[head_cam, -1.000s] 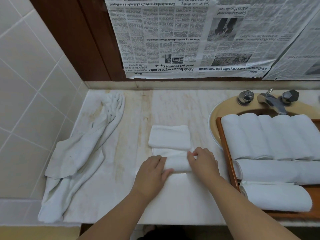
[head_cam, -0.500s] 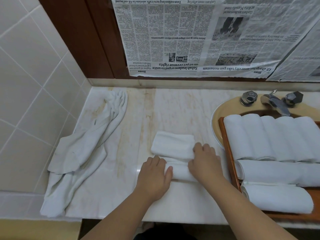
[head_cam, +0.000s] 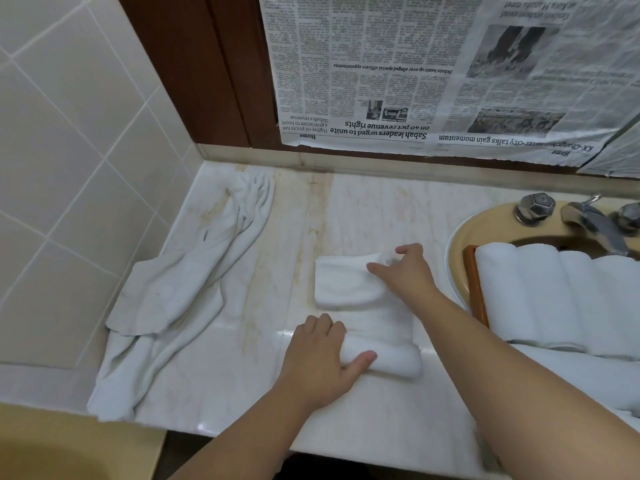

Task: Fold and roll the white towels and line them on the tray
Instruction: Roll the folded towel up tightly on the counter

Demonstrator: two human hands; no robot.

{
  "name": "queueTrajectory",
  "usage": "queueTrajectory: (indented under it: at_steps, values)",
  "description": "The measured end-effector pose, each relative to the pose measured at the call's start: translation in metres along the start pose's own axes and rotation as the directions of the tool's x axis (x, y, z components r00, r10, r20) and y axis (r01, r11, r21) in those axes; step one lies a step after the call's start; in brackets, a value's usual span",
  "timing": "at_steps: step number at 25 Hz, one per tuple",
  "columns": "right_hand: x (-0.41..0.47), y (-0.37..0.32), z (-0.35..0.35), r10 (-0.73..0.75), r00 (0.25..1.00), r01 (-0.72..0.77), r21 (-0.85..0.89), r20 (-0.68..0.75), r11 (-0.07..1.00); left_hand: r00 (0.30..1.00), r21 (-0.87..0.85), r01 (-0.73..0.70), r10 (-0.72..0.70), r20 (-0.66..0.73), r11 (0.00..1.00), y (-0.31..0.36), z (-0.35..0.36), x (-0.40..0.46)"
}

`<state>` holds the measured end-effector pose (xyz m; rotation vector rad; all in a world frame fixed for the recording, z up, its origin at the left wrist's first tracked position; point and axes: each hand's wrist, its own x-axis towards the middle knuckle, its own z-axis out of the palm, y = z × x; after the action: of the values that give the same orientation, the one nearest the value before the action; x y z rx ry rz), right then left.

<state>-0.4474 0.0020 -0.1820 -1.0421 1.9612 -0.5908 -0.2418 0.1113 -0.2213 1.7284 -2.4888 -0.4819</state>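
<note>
Two hands work one towel (head_cam: 349,285): left grip (head_cam: 320,358) clasps its roll, right grip (head_cam: 403,271) pinches its far corner.

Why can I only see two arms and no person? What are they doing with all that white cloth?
The camera sits on the person's head and looks down, so you see only their arms, just as they do. There is no machine here, only bare hands working at a bathroom counter.

The left hand holds the rolled-up near end of a small white towel. The right hand reaches over to the far end of that towel, its fingers pinching the cloth there.

On the right, a wooden tray rests over the sink with finished towel rolls lined up on it. On the left lies a crumpled towel, not yet folded. Newspaper hangs on the wall behind.
</note>
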Motion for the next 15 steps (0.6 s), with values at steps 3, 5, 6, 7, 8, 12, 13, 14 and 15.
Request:
queueTrajectory:
  at_steps: [3, 5, 6, 7, 8, 12, 13, 14, 15]
  values:
    - [0.042, -0.013, -0.005, 0.009, 1.0, -0.011, 0.095, 0.024, 0.995, 1.0, -0.008, 0.008, -0.008, -0.006, 1.0, -0.001, 0.001, 0.0]
    - [0.065, -0.019, -0.01, -0.039, 0.998, 0.045, 0.165, -0.039, 0.985, 1.0, -0.013, 0.004, -0.004, -0.008, 1.0, -0.001, 0.001, 0.001]
    - [0.074, -0.023, -0.013, -0.069, 0.995, 0.078, 0.135, -0.068, 0.988, 1.0, -0.015, 0.005, -0.005, -0.008, 1.0, -0.001, 0.001, 0.002]
    - [0.08, -0.024, -0.016, -0.108, 0.99, 0.112, 0.037, -0.095, 0.993, 1.0, -0.016, 0.007, -0.007, -0.009, 1.0, -0.001, 0.002, 0.002]
    - [0.082, -0.023, -0.017, -0.177, 0.976, 0.163, -0.11, -0.127, 0.98, 1.0, -0.016, 0.01, -0.01, -0.011, 1.0, -0.001, 0.002, 0.003]
    - [0.061, -0.002, -0.001, -0.567, 0.813, 0.543, -0.53, 0.135, 0.652, 0.999, -0.013, 0.016, -0.016, -0.033, 1.0, -0.001, 0.004, 0.003]
    - [0.053, 0.005, 0.006, -0.546, 0.784, 0.601, -0.58, 0.295, 0.55, 0.999, -0.017, 0.019, -0.02, -0.036, 1.0, 0.0, 0.005, 0.002]
    - [0.051, 0.012, 0.013, -0.484, 0.774, 0.623, -0.63, 0.408, 0.465, 0.999, -0.019, 0.021, -0.022, -0.043, 1.0, 0.0, 0.005, 0.003]
    - [0.051, 0.019, 0.02, -0.429, 0.783, 0.613, -0.674, 0.45, 0.412, 0.999, -0.023, 0.021, -0.022, -0.038, 1.0, 0.0, 0.004, 0.003]
